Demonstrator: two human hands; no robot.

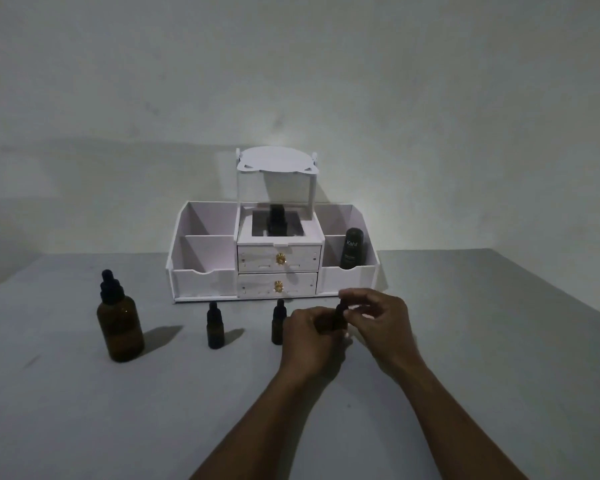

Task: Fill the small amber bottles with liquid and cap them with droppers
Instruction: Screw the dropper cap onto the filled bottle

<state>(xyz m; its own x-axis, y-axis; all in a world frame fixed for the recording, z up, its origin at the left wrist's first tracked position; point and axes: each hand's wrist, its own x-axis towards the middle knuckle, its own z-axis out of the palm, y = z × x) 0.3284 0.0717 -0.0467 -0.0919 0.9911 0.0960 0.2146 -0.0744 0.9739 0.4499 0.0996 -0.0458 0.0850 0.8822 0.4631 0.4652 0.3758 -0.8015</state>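
Before the white organizer (201, 282), left hand (309, 337) grips a bottle (338, 323), right hand (378, 317) pinches its dropper (342, 306).

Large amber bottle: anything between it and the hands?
Yes. Two capped bottles stand between the hands and the large amber bottle: the nearer small bottle just left of the left hand, the middle small bottle further left. The left hand holds a third small bottle; the right hand pinches its dropper cap.

On the worktop (465, 341) I see the organiser (201, 282) at far centre with a container (352, 247) in its right near compartment, and nearer, left to right, the large bottle (120, 327), first small bottle (215, 327), second small bottle (278, 323), then third small bottle (340, 313) between left grip (309, 341) and right grip (381, 317).
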